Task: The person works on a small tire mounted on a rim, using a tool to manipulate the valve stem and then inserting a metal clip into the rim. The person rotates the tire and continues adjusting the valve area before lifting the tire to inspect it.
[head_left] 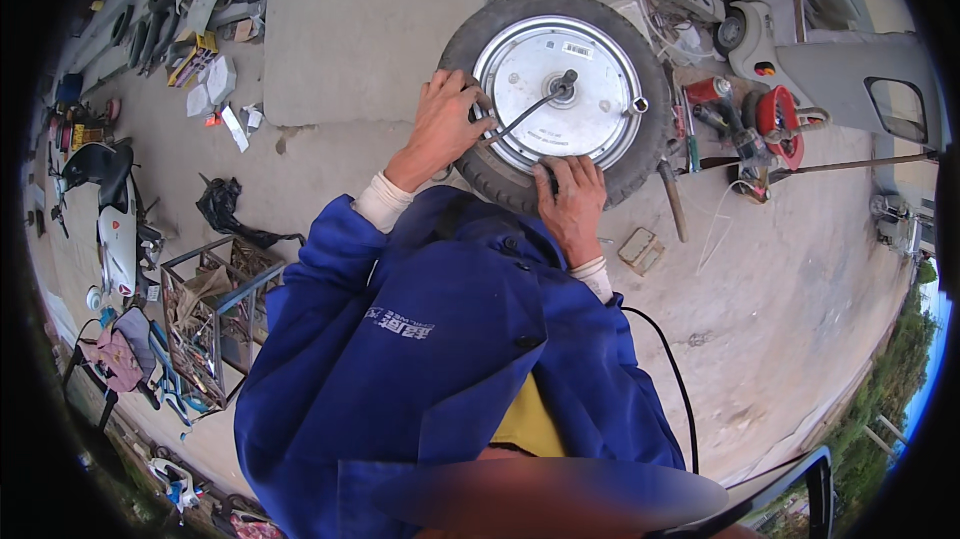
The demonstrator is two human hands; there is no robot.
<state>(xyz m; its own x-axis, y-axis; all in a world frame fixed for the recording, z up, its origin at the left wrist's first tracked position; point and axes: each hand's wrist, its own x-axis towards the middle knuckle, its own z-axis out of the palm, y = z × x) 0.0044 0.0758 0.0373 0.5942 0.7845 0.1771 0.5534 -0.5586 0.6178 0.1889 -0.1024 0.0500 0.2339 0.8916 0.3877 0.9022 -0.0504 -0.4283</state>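
A wheel with a black tire [640,49] and a silver hub [520,79] lies before me, with a black cable [530,112] running from its axle toward the left edge of the rim. My left hand [445,124] grips the tire's left side, fingers curled near where the cable crosses the rim. My right hand [573,204] has its fingers bent over the lower edge of the tire, against the rim. What lies under my fingertips is partly hidden.
To the right are power tools [735,134], a red container [778,124], a metal bar [672,199] and a small tray [640,251]. At left stand a white scooter [115,229], a metal crate [220,309] and a black bag [228,204]. A vehicle [840,89] is at upper right.
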